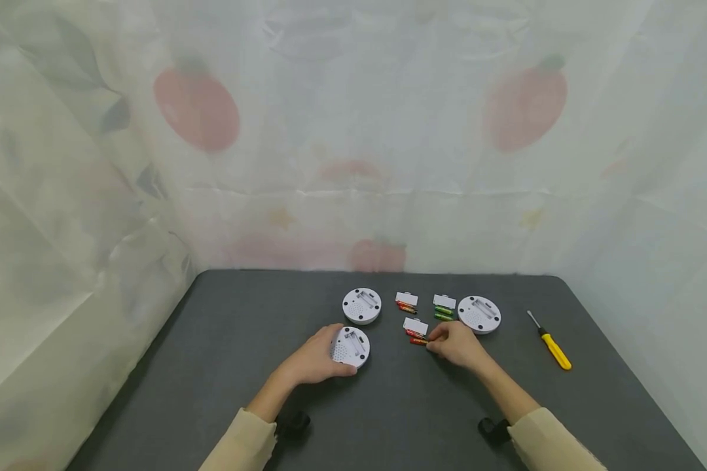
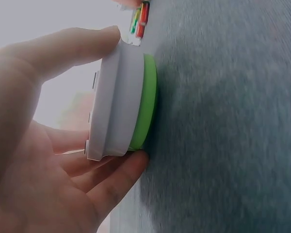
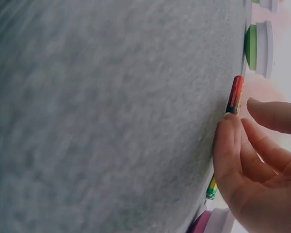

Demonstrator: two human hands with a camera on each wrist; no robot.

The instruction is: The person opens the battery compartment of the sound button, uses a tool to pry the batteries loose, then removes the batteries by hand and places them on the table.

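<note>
My left hand (image 1: 317,358) grips a round white battery device (image 1: 353,345), thumb on the near side and fingers round the far side. Its underside faces up, showing a bare battery slot and speaker holes; the left wrist view shows a green band (image 2: 149,102) at its bottom. My right hand (image 1: 456,345) is at the end of a red AAA-type battery (image 1: 418,341) on the table. In the right wrist view, a fingertip touches that battery (image 3: 236,93) while the thumb stands apart from it. Another red battery (image 1: 414,333) lies beside it, by a white battery cover (image 1: 416,324).
Two similar devices stand further back, one behind my left hand (image 1: 361,314), one behind my right (image 1: 479,322). Two more covers, left (image 1: 407,297) and right (image 1: 444,301), lie near orange-red batteries (image 1: 407,307) and green batteries (image 1: 444,314). A yellow-handled screwdriver (image 1: 556,350) lies far right.
</note>
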